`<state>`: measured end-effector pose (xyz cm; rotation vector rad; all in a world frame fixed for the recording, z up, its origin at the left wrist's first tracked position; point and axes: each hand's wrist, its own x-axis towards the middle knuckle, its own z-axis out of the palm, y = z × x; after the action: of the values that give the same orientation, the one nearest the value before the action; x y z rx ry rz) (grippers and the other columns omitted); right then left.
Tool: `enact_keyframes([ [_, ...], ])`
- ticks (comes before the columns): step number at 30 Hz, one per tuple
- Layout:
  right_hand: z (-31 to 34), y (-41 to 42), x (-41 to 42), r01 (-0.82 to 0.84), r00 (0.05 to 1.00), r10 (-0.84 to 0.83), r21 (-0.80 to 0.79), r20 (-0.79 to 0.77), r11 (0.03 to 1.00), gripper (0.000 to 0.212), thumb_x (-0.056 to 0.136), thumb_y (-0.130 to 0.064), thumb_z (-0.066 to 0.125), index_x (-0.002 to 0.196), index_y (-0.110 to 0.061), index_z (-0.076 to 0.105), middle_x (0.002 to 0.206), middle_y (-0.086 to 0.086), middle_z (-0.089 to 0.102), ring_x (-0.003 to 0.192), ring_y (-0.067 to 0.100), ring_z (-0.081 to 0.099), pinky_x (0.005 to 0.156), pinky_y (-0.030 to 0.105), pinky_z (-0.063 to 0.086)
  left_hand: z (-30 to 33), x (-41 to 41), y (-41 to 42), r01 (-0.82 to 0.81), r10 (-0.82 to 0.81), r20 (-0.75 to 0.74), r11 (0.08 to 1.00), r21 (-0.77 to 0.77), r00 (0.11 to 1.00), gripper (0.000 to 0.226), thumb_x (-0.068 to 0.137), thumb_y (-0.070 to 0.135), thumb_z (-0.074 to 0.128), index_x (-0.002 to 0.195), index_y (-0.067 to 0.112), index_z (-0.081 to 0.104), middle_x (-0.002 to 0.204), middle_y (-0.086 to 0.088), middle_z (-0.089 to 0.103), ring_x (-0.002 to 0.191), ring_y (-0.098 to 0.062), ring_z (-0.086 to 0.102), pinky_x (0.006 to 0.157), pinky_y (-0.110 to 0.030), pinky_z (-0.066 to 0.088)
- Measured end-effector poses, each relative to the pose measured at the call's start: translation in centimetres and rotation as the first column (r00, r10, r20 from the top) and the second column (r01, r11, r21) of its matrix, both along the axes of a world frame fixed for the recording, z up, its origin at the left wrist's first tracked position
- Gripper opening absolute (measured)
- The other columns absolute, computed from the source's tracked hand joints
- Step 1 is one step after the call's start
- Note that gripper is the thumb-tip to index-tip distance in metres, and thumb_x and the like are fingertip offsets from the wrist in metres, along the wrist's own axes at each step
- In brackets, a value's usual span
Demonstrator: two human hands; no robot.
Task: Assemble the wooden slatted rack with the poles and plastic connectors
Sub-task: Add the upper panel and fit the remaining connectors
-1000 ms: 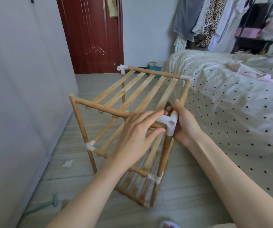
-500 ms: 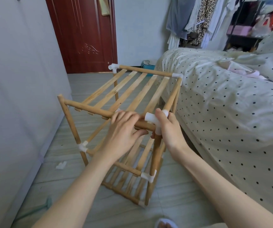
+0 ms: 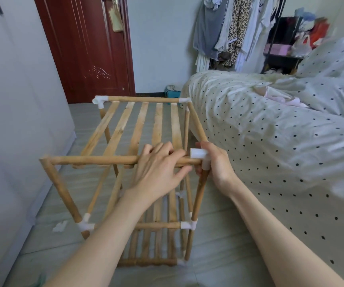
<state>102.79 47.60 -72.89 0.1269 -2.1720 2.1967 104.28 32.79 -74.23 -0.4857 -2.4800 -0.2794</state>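
The wooden slatted rack [image 3: 138,129] stands on the floor beside the bed, with slatted tiers and white plastic corner connectors. My left hand [image 3: 158,172] grips the near top pole [image 3: 92,160] close to its right end, fingers curled over it. My right hand [image 3: 218,166] holds the white connector [image 3: 200,156] at the near right top corner, where that pole meets the upright pole [image 3: 198,201]. The near left top corner [image 3: 44,160] carries no connector. A far-left connector [image 3: 99,100] caps the back pole.
A bed with a dotted cover [image 3: 281,141] lies right beside the rack. A grey wall [image 3: 11,121] runs along the left. A small white connector piece [image 3: 60,225] lies on the floor at left. A red door [image 3: 88,48] and hanging clothes [image 3: 229,32] are behind.
The rack has turned so its near top pole now lies level across the view. My left hand has closed over that pole. My right hand keeps hold of the corner connector.
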Motion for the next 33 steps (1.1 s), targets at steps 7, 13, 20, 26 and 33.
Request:
enact_keyframes([
  [7,-0.3,0.5,-1.1,0.042,0.999,-0.041,-0.067,0.022,0.997,0.022,0.094,-0.021,0.04,0.089,-0.004,0.054,0.047,0.01,0.045,0.044,0.021,0.038,0.049,0.028,0.033,1.0,-1.0,-0.2,0.008,-0.009,-0.017,0.999,-0.047,1.0,0.04,0.087,0.057,0.04,0.095,0.028,0.066,0.077,0.01,0.044,0.075,-0.018,0.055,0.069,-0.032,0.028],
  [13,-0.2,0.4,-1.1,0.051,0.998,-0.048,-0.122,0.032,0.991,0.017,0.093,-0.016,0.038,0.092,-0.006,0.051,0.042,0.004,0.046,0.041,0.018,0.035,0.046,0.026,0.03,1.4,-0.9,0.0,0.043,-0.042,0.042,0.998,-0.041,0.998,0.027,0.092,0.044,0.049,0.107,0.025,0.061,0.098,0.009,0.049,0.098,-0.016,0.053,0.075,-0.028,0.024],
  [20,-0.2,0.3,-1.1,0.086,0.992,-0.07,-0.166,0.102,0.982,0.02,0.092,-0.019,0.042,0.095,-0.004,0.055,0.057,0.009,0.038,0.04,0.014,0.036,0.046,0.023,0.031,1.9,-0.5,0.1,0.051,-0.049,0.082,0.998,-0.023,0.995,0.025,0.094,0.04,0.048,0.107,0.023,0.059,0.101,0.009,0.052,0.093,-0.015,0.054,0.071,-0.026,0.03],
  [26,0.0,0.1,-1.0,0.111,0.99,-0.094,-0.165,0.106,0.98,0.021,0.092,-0.017,0.042,0.096,-0.004,0.057,0.056,0.007,0.041,0.04,0.013,0.037,0.047,0.024,0.031,2.1,-0.5,0.0,0.044,-0.04,0.123,0.999,-0.031,0.992,0.024,0.094,0.041,0.046,0.109,0.025,0.057,0.098,0.013,0.045,0.094,-0.011,0.05,0.073,-0.024,0.027],
  [33,0.0,-0.1,-0.8,0.087,0.993,-0.073,-0.153,0.094,0.984,0.022,0.094,-0.019,0.038,0.096,-0.007,0.056,0.05,0.005,0.055,0.043,0.013,0.036,0.046,0.023,0.032,3.3,-0.6,-0.8,0.005,-0.002,0.128,1.0,-0.026,0.992,0.023,0.095,0.041,0.044,0.109,0.028,0.056,0.097,0.015,0.042,0.081,-0.004,0.034,0.077,-0.024,0.025],
])
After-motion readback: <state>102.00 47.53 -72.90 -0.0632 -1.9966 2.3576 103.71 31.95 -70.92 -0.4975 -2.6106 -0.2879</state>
